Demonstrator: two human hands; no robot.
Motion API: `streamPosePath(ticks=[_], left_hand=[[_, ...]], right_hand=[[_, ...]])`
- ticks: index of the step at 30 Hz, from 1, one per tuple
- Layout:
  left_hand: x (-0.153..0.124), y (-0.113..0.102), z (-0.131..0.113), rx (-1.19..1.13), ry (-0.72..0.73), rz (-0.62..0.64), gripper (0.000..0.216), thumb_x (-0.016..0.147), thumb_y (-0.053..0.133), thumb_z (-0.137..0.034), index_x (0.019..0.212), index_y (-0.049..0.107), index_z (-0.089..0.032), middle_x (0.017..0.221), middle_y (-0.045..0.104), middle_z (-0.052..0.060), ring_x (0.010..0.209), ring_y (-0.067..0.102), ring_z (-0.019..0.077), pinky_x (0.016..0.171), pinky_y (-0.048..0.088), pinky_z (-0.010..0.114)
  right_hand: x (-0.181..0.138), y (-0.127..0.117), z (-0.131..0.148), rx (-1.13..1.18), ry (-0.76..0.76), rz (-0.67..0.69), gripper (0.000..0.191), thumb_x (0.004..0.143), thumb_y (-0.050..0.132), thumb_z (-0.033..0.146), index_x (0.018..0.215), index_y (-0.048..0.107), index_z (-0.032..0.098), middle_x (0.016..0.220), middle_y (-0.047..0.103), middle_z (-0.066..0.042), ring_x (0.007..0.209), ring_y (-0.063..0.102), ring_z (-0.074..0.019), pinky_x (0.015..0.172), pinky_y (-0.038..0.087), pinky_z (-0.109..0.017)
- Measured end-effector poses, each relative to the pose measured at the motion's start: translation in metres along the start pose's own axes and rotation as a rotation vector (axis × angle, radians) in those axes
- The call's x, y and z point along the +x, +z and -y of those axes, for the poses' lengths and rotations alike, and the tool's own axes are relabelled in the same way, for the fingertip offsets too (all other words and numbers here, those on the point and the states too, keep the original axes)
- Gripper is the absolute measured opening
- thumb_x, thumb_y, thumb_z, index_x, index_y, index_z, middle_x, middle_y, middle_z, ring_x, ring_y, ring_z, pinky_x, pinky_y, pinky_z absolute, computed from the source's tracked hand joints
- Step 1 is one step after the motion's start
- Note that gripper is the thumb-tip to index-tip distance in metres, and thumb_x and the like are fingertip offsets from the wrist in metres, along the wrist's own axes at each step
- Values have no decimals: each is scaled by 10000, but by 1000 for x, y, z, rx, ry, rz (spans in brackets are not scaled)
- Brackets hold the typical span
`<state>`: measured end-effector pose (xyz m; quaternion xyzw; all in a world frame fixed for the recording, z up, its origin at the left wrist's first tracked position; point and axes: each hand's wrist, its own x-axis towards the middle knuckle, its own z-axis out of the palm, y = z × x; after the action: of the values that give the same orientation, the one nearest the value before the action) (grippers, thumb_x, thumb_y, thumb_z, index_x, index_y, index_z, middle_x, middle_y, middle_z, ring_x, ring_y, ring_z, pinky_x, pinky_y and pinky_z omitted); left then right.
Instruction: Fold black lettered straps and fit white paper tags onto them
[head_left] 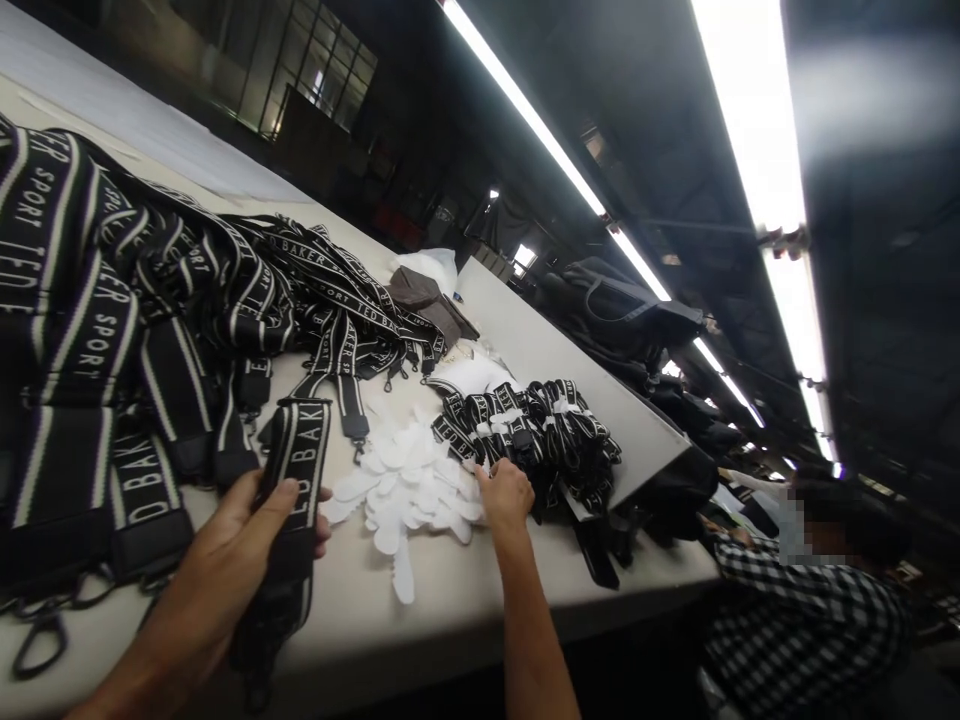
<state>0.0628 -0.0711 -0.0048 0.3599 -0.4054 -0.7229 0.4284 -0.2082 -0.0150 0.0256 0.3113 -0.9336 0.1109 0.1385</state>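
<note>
Webbing, doubled into a thick black strap bundle [304,450] with pale lettering, showed in the head view above the near side of the table [450,580], held in the left hand [236,540]. The thumb lay across the near face and the fingers wrapped behind, tips showing past the far edge, so that grip was closed firmly on the folds. From where I stood, the bundle looked light and pliable, a little springy where it turned, and apt to fan open if caught by only one layer. Its woven face seemed grippy rather than slick, and hardly fragile; the middle, with every layer gathered together, looked the best place to take hold (I would not have trusted the lower end, too dark to make out).

Beside it lay a loose pile of white slips [409,480], seemingly thin and feather-light, easiest taken singly by an edge. The right hand [510,495] was at the pile's right side, thumb and forefinger drawn close; I could not tell whether they pinched a slip. Just beyond lay tied bundles [570,435] with white bands [506,417] around them. Leftward sprawled a heap of loose straps [180,270], metal clips [41,645] at their ends.
</note>
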Motion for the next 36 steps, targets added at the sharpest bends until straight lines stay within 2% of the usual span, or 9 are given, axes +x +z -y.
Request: streamPosePath(ticks=[4, 8, 14, 18, 20, 22, 28, 33, 36], left_hand=[[8, -6, 4, -28, -37, 41, 557, 694, 769, -648, 1012, 593, -226, 742, 719, 2, 664, 674, 200, 617, 584, 227], [4, -5, 6, -21, -9, 67, 538, 738, 733, -662, 1040, 598, -238, 736, 711, -16, 658, 665, 165, 593, 556, 173], [0, -9, 5, 33, 1, 94, 560, 747, 717, -672, 1081, 601, -238, 745, 714, 4, 667, 673, 186, 582, 543, 190], [1, -7, 5, -68, 0, 185, 503, 754, 739, -626, 1033, 623, -224, 757, 700, 11, 643, 639, 175, 574, 537, 214], [-2, -4, 4, -149, -17, 305, 454, 758, 755, -586, 987, 635, -212, 803, 697, 26, 615, 612, 164, 550, 522, 228], [-9, 0, 5, -147, -31, 462, 424, 791, 728, -574, 970, 640, -200, 826, 687, 45, 590, 592, 152, 524, 492, 229], [-33, 15, 17, 88, -72, 826, 440, 909, 576, -574, 1143, 507, -208, 880, 670, 60, 620, 613, 148, 556, 468, 230], [-33, 20, 33, 125, -114, 790, 624, 899, 575, -589, 1320, 302, -218, 840, 663, 44, 575, 620, 162, 498, 456, 224], [-32, 19, 36, 130, -151, 810, 542, 913, 569, -569, 1248, 368, -192, 868, 665, 58, 596, 619, 148, 514, 462, 215]], right_hand=[[-2, 18, -3, -35, 23, -3, 329, 821, 755, 301, 1061, 646, 104, 1024, 710, -177, 958, 691, -347, 790, 484, -387], [-9, 27, -8, 15, 27, -45, 212, 874, 584, 142, 1074, 653, 126, 1088, 693, -166, 962, 685, -307, 799, 470, -364], [-13, -4, -22, 324, -12, -5, 245, 844, 497, 152, 888, 736, 118, 865, 723, -120, 814, 661, -237, 738, 479, -314], [-38, -34, -24, 939, -27, 142, 295, 765, 620, 347, 917, 738, 124, 740, 680, -48, 578, 526, -134, 534, 414, -238], [-58, -43, -19, 1312, 29, 250, 325, 644, 742, 364, 864, 742, 124, 702, 653, -37, 538, 451, -99, 494, 352, -217], [-77, -45, -13, 1463, 91, 352, 339, 564, 800, 326, 831, 748, 125, 676, 639, -30, 522, 419, -82, 479, 317, -209], [-116, -32, -3, 1527, -28, 619, 161, 669, 757, 268, 689, 687, 125, 555, 461, 34, 504, 321, -64, 485, 259, -211], [-128, -34, -12, 1489, -127, 664, 98, 753, 684, 222, 760, 695, 124, 637, 511, 11, 590, 348, -86, 542, 281, -214], [-131, -37, -22, 1394, -160, 759, 151, 765, 639, 223, 795, 734, 110, 666, 578, -18, 609, 392, -98, 557, 293, -221]])
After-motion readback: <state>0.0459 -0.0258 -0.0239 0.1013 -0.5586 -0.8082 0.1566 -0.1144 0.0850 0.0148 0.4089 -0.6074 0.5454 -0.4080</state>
